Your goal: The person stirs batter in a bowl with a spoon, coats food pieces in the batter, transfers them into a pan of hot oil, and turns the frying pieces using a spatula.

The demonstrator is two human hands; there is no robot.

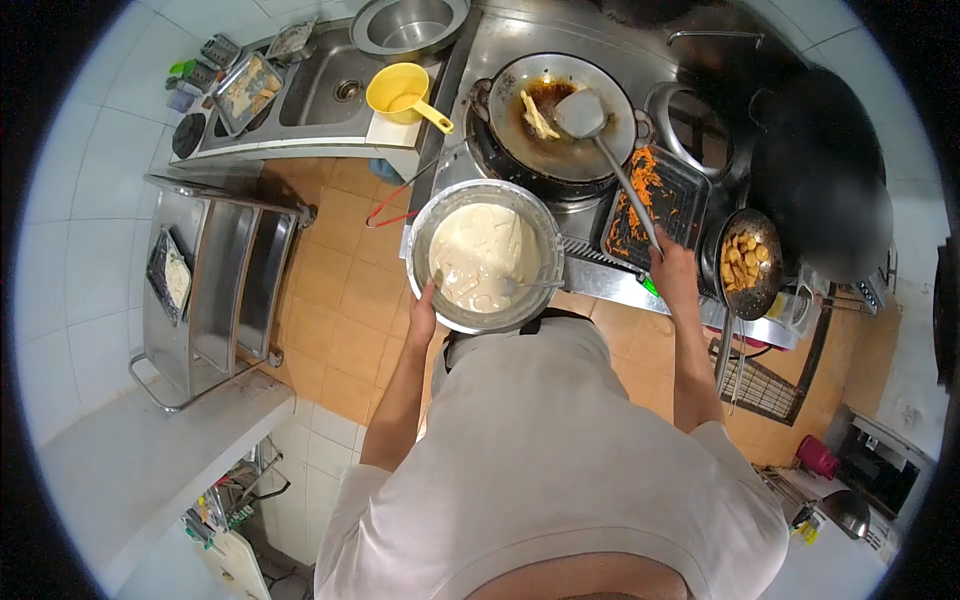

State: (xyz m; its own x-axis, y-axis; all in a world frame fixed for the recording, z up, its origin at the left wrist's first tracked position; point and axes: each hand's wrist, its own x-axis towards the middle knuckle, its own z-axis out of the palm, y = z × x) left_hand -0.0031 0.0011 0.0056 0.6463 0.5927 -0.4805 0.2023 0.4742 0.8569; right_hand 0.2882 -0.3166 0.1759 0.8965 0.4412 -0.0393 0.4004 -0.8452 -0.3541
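Note:
My left hand (424, 312) grips the side of a metal bowl (549, 226) close to my body. The bowl holds thick pale batter (480, 245) with pieces under its surface, and a metal utensil (530, 284) rests in it. My right hand (674, 268) is wrapped round the handle of a wok turner (580, 114). The turner's wide blade is inside a wok (616, 110) on the stove, beside pale yellow battered pieces (538, 117). Brown oil (550, 92) lies at the wok's bottom.
A black tray (683, 205) with orange shreds lies right of the wok. Further right is a perforated ladle (765, 230) holding browned pieces. A yellow dipper (398, 92) stands by the sink (318, 95). A metal trolley (228, 275) stands at left.

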